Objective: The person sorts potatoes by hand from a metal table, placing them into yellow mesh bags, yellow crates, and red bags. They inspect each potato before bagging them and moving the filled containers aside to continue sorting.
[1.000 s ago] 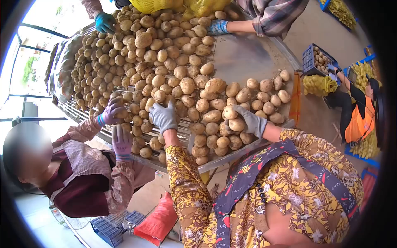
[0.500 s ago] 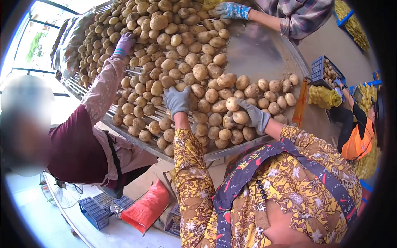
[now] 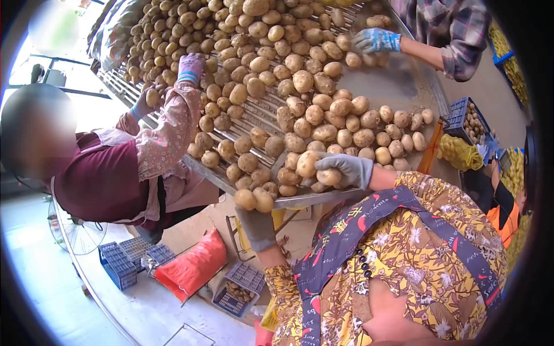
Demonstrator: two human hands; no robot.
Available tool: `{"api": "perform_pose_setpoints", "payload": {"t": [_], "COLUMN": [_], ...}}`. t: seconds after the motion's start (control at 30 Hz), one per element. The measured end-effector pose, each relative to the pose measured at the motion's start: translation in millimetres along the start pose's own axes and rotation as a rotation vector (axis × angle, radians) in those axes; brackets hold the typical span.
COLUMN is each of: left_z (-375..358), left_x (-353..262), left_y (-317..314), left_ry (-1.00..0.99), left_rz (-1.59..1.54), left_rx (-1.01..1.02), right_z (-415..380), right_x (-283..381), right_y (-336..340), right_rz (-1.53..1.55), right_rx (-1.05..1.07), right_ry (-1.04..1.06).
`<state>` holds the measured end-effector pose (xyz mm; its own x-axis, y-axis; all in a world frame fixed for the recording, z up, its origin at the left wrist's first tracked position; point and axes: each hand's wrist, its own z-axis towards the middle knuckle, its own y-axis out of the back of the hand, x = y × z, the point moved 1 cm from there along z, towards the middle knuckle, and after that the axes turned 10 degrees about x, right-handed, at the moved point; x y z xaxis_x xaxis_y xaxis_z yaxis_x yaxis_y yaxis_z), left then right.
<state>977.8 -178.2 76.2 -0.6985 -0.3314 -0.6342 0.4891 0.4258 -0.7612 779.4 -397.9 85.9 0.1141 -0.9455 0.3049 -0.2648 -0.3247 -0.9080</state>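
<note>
My left hand [image 3: 258,226], in a grey glove, is just outside the table's near edge with its fingers hidden behind two potatoes [image 3: 264,200] that it holds. My right hand [image 3: 353,168], gloved the same way, reaches over the near side of the sorting table [image 3: 306,200]. Its fingers curl around a potato [image 3: 329,176], with another potato [image 3: 307,164] against the fingertips. Many loose potatoes [image 3: 363,138] lie beyond this hand, on the slatted rack and the metal sheet.
On the left, a co-worker's gloved hands [image 3: 192,64] handle potatoes; another person's blue patterned glove [image 3: 376,41] is at the far side. Below the table are a red sack [image 3: 193,262], blue crates [image 3: 118,265] and a crate holding potatoes [image 3: 248,277]. A fan [image 3: 81,226] stands left.
My left hand has drawn back from the pile to the table's near edge, now with two potatoes. My right hand has shifted slightly left. The far person's hand has moved right.
</note>
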Motion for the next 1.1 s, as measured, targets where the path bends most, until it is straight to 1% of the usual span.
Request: {"api": "perform_pose_setpoints", "payload": {"t": [0.03, 0.07, 0.1, 0.13, 0.17, 0.2, 0.23, 0.3, 0.37, 0.4, 0.43, 0.47, 0.5, 0.53, 0.57, 0.6, 0.63, 0.7, 0.73, 0.8, 0.83, 0.87, 0.9, 0.97, 1.0, 1.07, 1.1], "left_z": [-23.6, -40.3, -56.0, -71.8, -87.3, -101.7, -111.7, -124.6, -139.0, -148.3, -156.8, -165.2, -174.2, -161.1, -148.9, -141.3, -128.1, -81.4, -51.9, 9.3, 41.0, 72.3, 100.2, 145.8, 159.2, 177.0, 179.4], "left_x": [1.4, 0.9, -1.5, -5.5, -9.7, -11.4, -16.1, -23.8, -24.1, -29.7, -33.5, -37.4, -40.9, -47.2, -48.7, -54.6, -56.0, -63.3, -62.6, -58.0, -58.3, -56.8, -54.5, -52.3, -55.3, -57.5, -56.2], "left_y": [8.3, 10.5, 11.8, 10.5, 10.1, 28.4, 34.7, 46.2, 70.5, 75.5, 86.2, 97.0, 108.5, 99.1, 94.3, 95.2, 90.8, 71.9, 54.1, 32.5, 20.2, 5.1, 4.5, 10.1, 14.1, 20.2, 21.7], "left_ry": [0.056, 0.112, 0.1, 0.088, 0.076, 0.076, 0.063, 0.101, 0.09, 0.124, 0.164, 0.227, 0.272, 0.124, -0.026, -0.004, 0.001, -0.069, -0.095, -0.148, -0.16, -0.236, -0.291, -0.18, -0.186, 0.23, 0.229], "left_rz": [0.017, 0.033, 0.031, 0.046, 0.062, -0.009, -0.008, -0.054, -0.062, 0.339, 0.684, 1.083, 1.434, 1.116, 0.777, 0.856, 0.852, 1.142, 1.177, 1.268, 1.474, 1.608, 1.748, 2.09, 2.091, 2.232, 2.232], "left_rx": [-0.085, -0.175, -0.204, -0.249, -0.293, -0.227, -0.249, -0.412, -0.427, -0.578, -0.565, -0.581, -0.626, -0.87, -1.078, -1.084, -1.078, -0.873, -0.763, -0.533, -0.409, -0.311, -0.237, -0.26, -0.243, -0.185, -0.174], "right_z": [10.2, 27.5, 44.6, 57.6, 76.5, 94.4, 107.8, 122.8, 125.1, 126.7, 123.6, 120.4, 113.5, 103.4, 89.3, 75.4, 63.6, 44.3, 38.9, 35.0, 32.2, 32.5, 34.3, 32.8, 31.9, 29.4, 27.8], "right_x": [-6.5, -21.3, -38.1, -44.0, -64.2, -85.2, -102.4, -111.1, -116.7, -119.7, -115.0, -110.4, -89.9, -71.6, -55.2, -46.0, -35.4, -11.2, -11.3, -14.4, -14.8, -14.7, -19.9, -25.5, -25.9, -27.0, -25.0], "right_y": [-16.9, -15.3, -16.4, -38.4, -35.6, -38.7, -46.1, -72.0, -68.9, -54.8, -51.1, -46.8, -54.1, -59.0, -54.8, -47.3, -43.9, -36.9, -23.8, -13.9, -13.6, -16.9, -11.7, -9.8, -10.2, -10.5, -11.7], "right_rz": [0.007, -0.112, -0.229, -0.159, -0.117, -0.109, -0.104, -0.137, -0.175, -0.856, -1.187, -1.506, -1.151, -0.775, -0.637, -0.653, -0.654, -0.641, -0.637, -0.622, -0.602, -0.612, -0.56, -0.665, -0.661, -0.637, -0.634], "right_rx": [0.046, 0.15, 0.259, 0.155, 0.206, 0.181, 0.156, 0.166, 0.172, 0.419, 0.565, 0.649, 0.464, 0.267, 0.138, 0.034, 0.025, -0.136, -0.152, -0.151, -0.133, -0.126, -0.118, -0.07, -0.078, -0.05, -0.056], "right_ry": [-0.094, -0.129, -0.164, -0.348, -0.435, -0.485, -0.531, -0.566, -0.592, -0.239, -0.062, 0.174, -0.158, -0.459, -0.452, -0.381, -0.38, -0.359, -0.292, -0.241, -0.218, -0.206, -0.211, -0.187, -0.174, -0.178, -0.173]}}
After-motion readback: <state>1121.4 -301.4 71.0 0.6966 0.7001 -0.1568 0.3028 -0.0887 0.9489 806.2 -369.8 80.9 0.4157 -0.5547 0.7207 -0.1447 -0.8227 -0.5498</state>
